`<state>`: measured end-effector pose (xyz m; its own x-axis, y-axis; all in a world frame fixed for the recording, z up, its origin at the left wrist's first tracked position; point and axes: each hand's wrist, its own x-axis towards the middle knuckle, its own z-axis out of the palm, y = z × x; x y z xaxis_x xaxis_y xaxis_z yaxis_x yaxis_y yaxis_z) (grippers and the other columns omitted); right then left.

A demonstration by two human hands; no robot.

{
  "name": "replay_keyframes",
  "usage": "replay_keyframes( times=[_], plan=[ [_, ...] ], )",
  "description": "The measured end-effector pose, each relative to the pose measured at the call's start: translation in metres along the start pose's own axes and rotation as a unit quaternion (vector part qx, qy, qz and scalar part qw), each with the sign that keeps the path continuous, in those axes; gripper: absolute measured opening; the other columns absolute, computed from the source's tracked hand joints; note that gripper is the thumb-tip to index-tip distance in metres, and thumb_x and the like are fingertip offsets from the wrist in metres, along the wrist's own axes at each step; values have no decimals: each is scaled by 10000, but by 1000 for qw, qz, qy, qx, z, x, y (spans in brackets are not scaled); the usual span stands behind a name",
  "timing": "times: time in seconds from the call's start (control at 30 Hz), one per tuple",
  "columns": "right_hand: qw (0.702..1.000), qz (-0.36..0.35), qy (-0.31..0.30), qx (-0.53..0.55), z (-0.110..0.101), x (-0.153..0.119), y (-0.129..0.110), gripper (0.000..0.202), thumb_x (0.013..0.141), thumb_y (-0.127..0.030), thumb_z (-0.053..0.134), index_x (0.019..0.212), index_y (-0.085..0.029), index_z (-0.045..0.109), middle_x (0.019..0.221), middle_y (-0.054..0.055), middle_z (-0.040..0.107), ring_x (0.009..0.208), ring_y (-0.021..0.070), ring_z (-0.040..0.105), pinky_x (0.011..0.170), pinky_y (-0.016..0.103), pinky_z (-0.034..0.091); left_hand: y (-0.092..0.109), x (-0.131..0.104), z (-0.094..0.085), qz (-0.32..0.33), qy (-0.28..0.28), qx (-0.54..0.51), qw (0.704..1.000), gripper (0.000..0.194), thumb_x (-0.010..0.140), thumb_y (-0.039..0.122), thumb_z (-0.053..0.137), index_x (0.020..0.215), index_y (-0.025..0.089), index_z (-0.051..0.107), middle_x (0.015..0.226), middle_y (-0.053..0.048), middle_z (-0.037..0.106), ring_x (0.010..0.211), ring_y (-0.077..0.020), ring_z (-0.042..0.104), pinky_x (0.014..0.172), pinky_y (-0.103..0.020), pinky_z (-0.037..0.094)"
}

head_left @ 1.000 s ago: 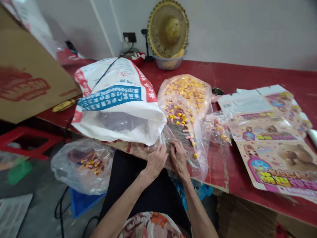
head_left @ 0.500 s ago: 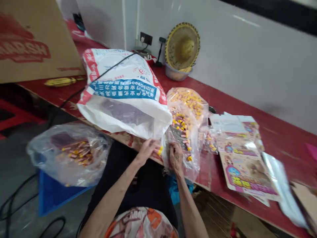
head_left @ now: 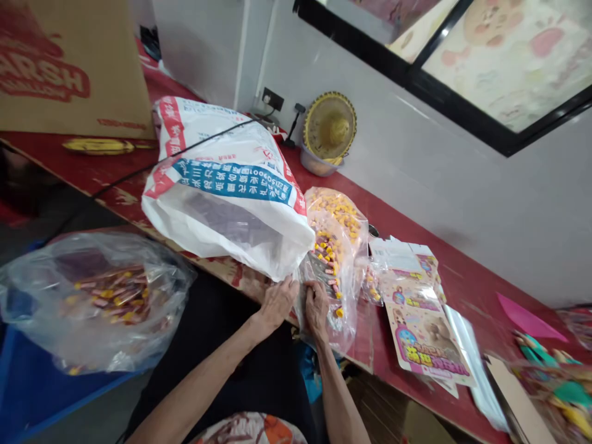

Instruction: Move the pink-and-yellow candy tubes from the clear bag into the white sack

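My left hand (head_left: 277,305) is at the table's front edge, just under the corner of a big white woven sack (head_left: 231,126). Its fingers are closed, and whatever they hold is hidden. Close beside it, my right hand (head_left: 317,308) rests curled at the left edge of a clear plastic bag (head_left: 345,333); what is inside its fingers does not show. Small pink pieces with yellow ends (head_left: 329,250) lie in that bag. More of them fill a second clear bag (head_left: 37,277) at the lower left, above a blue crate (head_left: 28,394).
A large carton (head_left: 69,68) stands at the back left, with a black cable (head_left: 115,179) crossing the sack. Printed cards (head_left: 425,333) lie on the red table (head_left: 467,290) to the right. A straw hat (head_left: 330,126) leans on a basin (head_left: 319,163) by the wall.
The view has shifted, showing more of the window and the table's right side. A pink-and-yellow piece visible at my left fingertips before is out of sight now; that hand is nearer my right.
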<state>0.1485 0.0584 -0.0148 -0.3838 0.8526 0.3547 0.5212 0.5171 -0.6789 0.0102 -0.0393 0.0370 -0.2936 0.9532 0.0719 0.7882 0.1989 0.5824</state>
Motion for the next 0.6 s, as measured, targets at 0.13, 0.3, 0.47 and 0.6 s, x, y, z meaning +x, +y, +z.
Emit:
replay_keyframes(
  times=[0.13, 0.3, 0.47, 0.6],
  plan=[
    [1000, -13, -7, -5, 0, -1, -1, 319, 991, -346, 394, 923, -236, 686, 946, 64, 677, 889, 237, 617, 830, 344, 490, 7, 2, -7, 7, 25, 6, 1000, 123, 1016, 183, 584, 1119, 228, 632, 1192, -75, 660, 1038, -209, 711, 775, -271, 552],
    [999, -20, -28, -12, 1, 8, 0, 307, 957, -369, 417, 915, -236, 690, 940, 81, 673, 887, 261, 624, 826, 384, 510, -11, 3, -10, -62, 15, -224, 972, 17, 980, 214, 629, 996, 209, 632, 1124, -72, 686, 1008, -193, 697, 842, -275, 554],
    [999, -31, -42, -17, -20, 54, 6, 332, 915, -393, 506, 1093, -208, 716, 1090, 130, 691, 1040, 315, 629, 952, 487, 518, -38, 2, -27, -154, 9, -473, 867, 372, 999, 539, 587, 958, 174, 642, 900, -63, 738, 691, -134, 660, 596, -205, 485],
    [995, -90, -33, 19, 6, 78, 0, 332, 984, -431, 584, 1194, -204, 706, 1268, 149, 668, 1183, 333, 614, 1042, 563, 515, -28, -21, -56, -273, 26, -677, 683, 455, 813, 592, 772, 851, 160, 635, 733, -16, 685, 560, -81, 557, 512, -158, 373]
  ],
)
